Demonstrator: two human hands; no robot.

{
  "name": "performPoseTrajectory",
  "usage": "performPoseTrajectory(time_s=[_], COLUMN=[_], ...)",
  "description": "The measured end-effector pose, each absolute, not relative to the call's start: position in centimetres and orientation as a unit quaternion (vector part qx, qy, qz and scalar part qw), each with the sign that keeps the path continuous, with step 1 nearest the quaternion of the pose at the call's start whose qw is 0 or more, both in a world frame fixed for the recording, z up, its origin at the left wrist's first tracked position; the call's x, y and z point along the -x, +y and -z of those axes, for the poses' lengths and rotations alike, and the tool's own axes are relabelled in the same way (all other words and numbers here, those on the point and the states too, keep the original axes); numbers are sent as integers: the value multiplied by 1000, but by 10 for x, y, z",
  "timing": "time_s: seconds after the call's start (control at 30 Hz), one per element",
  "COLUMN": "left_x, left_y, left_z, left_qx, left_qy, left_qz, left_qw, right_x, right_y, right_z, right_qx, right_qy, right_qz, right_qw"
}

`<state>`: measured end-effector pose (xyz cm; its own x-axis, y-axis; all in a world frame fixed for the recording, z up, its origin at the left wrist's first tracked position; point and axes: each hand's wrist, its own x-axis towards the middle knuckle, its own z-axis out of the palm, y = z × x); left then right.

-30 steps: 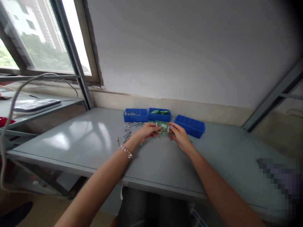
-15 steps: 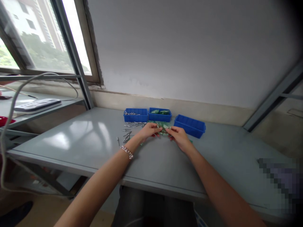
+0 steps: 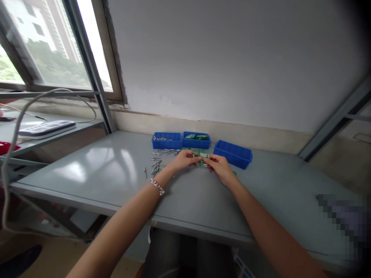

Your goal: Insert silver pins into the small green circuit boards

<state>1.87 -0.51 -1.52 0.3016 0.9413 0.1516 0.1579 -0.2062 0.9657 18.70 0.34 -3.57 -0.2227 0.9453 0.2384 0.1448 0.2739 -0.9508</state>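
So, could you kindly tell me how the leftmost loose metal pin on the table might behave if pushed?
The pin looks like metal, so it is probably stiff. Its slim, seemingly round body may roll, perhaps in a curve, since one part looks thicker. The shiny table could let it slide too.

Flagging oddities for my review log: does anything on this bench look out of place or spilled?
Loose metal pins lie scattered at differing angles on the table before the left blue bin, which holds similar pieces; spilled or laid out, I cannot tell. The right blue bin sits askew from the middle blue bin.
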Motion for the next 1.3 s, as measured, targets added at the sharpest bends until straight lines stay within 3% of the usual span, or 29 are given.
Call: performPoseTrajectory(time_s=[0.73,1.3], left_x=[-19,-20], left_y=[1,-6], left_z=[17,13], left_qx=[-676,-682], left_qy=[492,422], left_qz=[-409,-427], left_qw=[366,418], right_x=[-185,-187], right_y=[1,4], right_z=[34,36], right_qx=[418,410], right_qy=[-662,-647], right_qz=[-427,-448], right_qw=[452,460])
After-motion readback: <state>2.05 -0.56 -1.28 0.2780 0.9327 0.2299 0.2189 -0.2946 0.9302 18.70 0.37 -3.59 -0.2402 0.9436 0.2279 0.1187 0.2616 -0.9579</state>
